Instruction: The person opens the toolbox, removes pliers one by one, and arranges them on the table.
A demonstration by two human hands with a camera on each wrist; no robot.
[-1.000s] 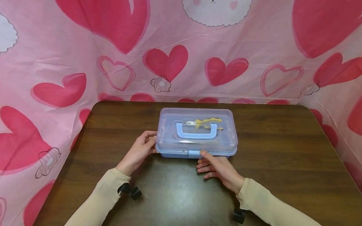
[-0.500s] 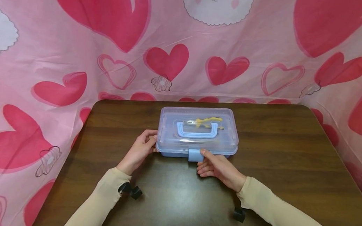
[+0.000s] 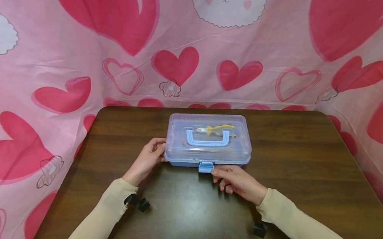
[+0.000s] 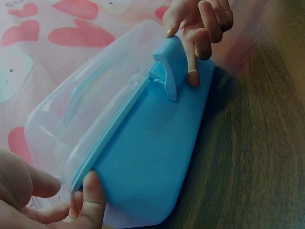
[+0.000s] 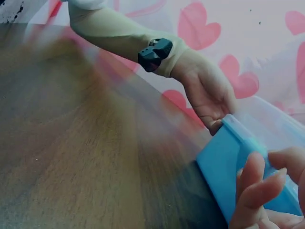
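Observation:
A blue plastic box [image 3: 222,151] with a clear lid and a blue carrying handle [image 3: 207,143] rests on the table. Its lid is down, and the front latch [image 3: 206,167] sticks outward, flipped away from the lid. My left hand [image 3: 146,160] grips the box's left end; in the left wrist view its thumb lies by the lid and a finger against the blue base. My right hand [image 3: 238,180] has thumb and index finger at the right side of the latch, pinching it. Through the lid shows a yellow-handled tool [image 3: 215,128] with a metal tip; its kind is unclear.
The dark wooden table [image 3: 295,156] extends around the box. A pink cloth [image 3: 270,47] printed with hearts hangs behind the table and at both sides. Small black wrist devices [image 3: 259,229] sit at both sleeves.
The latch has swung outward and down from the lid's front edge. My right hand has moved slightly down and right with it. The left hand and the box stay put.

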